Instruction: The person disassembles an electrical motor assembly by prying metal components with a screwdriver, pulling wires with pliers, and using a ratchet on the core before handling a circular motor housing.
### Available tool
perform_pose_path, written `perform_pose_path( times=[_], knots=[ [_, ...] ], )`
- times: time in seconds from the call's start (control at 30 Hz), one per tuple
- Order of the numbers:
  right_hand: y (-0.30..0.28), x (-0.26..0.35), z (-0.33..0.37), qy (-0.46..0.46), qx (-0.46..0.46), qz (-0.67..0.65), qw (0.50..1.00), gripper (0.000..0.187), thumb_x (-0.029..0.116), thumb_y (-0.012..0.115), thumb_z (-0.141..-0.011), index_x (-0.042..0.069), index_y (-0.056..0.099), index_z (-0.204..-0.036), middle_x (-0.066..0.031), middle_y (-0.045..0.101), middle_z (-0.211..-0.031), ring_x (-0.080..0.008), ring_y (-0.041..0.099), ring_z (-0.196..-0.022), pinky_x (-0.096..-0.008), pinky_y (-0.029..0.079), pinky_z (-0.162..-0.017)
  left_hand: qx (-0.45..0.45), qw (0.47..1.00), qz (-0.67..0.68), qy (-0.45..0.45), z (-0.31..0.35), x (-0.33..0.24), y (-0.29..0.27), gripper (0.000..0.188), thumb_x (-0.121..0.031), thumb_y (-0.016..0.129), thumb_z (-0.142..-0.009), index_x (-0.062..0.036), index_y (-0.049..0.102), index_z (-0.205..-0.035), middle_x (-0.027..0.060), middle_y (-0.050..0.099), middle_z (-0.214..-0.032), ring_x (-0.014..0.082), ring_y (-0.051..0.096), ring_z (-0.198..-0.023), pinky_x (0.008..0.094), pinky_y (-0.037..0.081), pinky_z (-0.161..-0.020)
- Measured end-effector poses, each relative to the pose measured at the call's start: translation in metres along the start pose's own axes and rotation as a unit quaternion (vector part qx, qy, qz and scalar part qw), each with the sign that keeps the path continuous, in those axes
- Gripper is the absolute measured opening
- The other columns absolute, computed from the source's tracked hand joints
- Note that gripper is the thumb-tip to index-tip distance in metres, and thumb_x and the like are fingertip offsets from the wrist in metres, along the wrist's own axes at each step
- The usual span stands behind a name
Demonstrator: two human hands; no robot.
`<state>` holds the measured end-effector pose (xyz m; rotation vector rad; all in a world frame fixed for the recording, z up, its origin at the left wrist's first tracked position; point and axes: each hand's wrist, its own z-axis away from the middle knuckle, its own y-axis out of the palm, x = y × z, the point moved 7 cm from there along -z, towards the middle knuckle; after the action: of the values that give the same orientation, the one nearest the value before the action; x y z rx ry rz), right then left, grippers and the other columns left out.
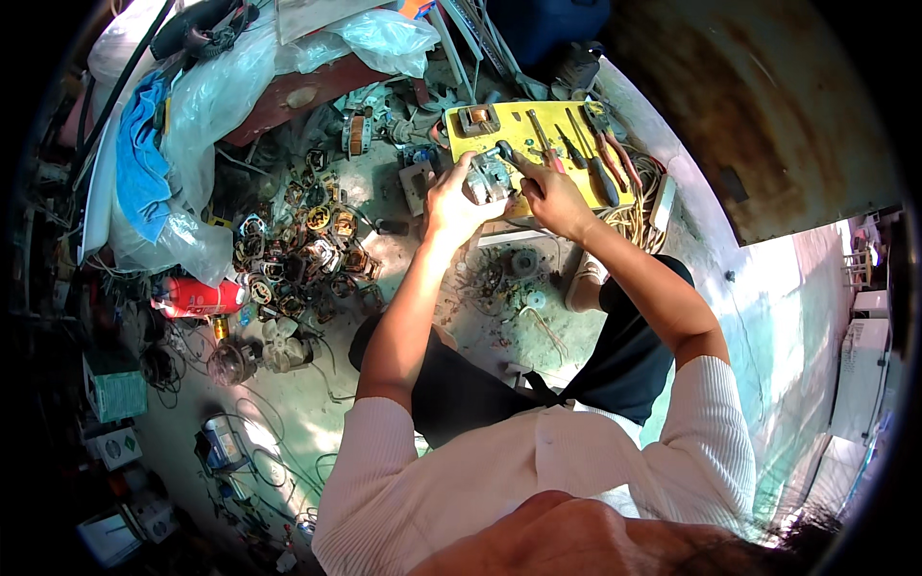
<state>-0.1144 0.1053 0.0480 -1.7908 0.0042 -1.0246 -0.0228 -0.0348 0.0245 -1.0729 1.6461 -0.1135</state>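
Observation:
My left hand (451, 204) is closed around a grey metal motor housing (489, 180), held up over the near left part of a yellow board (461, 131). Against the housing's top is a hand tool with a dark rounded head (500, 151); its exact kind is unclear. My right hand (559, 204) grips this tool, its fingers partly hiding the handle. Just beyond my right hand lie a red-handled tool (553, 158), a thin dark screwdriver (573, 151), a black-handled screwdriver (603, 182) and red-handled pliers (613, 144). A copper-wound motor core (477, 119) rests at the board's far left corner.
Several copper coils and motor parts (322, 235) are heaped on the floor at left, near a red container (197, 297). Coiled cable (629, 226) lies right of the board. Small debris (499, 278) is scattered between my feet. A rusty metal panel (768, 115) stands at far right.

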Motion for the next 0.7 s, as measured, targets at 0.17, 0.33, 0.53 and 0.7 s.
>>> perform_pose_path(
  times=[0.17, 0.33, 0.53, 0.7],
  knots=[
    [-0.030, 0.017, -0.060, 0.222, 0.373, -0.055, 0.899, 0.023, 0.017, 0.047, -0.092, 0.001, 0.061, -0.086, -0.0033, 0.064, -0.074, -0.0102, 0.055, -0.054, -0.0219, 0.044, -0.049, 0.000, 1.000, -0.025, 0.006, 0.002, -0.004, 0.004, 0.087, -0.037, 0.089, -0.055, -0.0052, 0.053, -0.128, 0.0157, 0.065, -0.109, 0.0326, 0.059, -0.104, 0.0401, 0.047, -0.094],
    [-0.030, 0.044, -0.087, 0.240, 0.451, 0.111, 0.852, 0.027, 0.008, 0.044, -0.089, 0.005, 0.053, -0.115, -0.0044, 0.063, -0.090, -0.0091, 0.060, -0.066, -0.0192, 0.049, -0.054, 0.036, 0.999, -0.021, -0.012, -0.002, -0.009, 0.006, 0.091, -0.039, 0.089, -0.054, -0.0036, 0.052, -0.130, 0.0170, 0.064, -0.113, 0.0330, 0.059, -0.106, 0.0393, 0.045, -0.097],
    [0.003, 0.020, -0.019, 0.000, 0.173, 0.273, 0.946, 0.057, 0.011, 0.055, -0.081, -0.001, 0.044, -0.135, -0.0210, 0.065, -0.098, -0.0372, 0.065, -0.075, -0.0447, 0.054, -0.072, 0.032, 0.999, -0.011, -0.014, 0.000, -0.010, 0.002, 0.087, -0.038, 0.089, -0.055, -0.0076, 0.053, -0.128, 0.0148, 0.064, -0.115, 0.0305, 0.059, -0.108, 0.0383, 0.047, -0.095],
    [0.034, -0.007, 0.031, -0.026, -0.146, 0.075, 0.986, 0.059, 0.007, 0.053, -0.087, 0.007, 0.038, -0.144, -0.0177, 0.058, -0.095, -0.0371, 0.061, -0.079, -0.0421, 0.051, -0.066, 0.045, 0.999, 0.016, -0.021, -0.002, -0.007, 0.002, 0.085, -0.037, 0.088, -0.057, -0.0103, 0.052, -0.129, 0.0153, 0.063, -0.119, 0.0295, 0.059, -0.110, 0.0379, 0.047, -0.097]
  ],
)
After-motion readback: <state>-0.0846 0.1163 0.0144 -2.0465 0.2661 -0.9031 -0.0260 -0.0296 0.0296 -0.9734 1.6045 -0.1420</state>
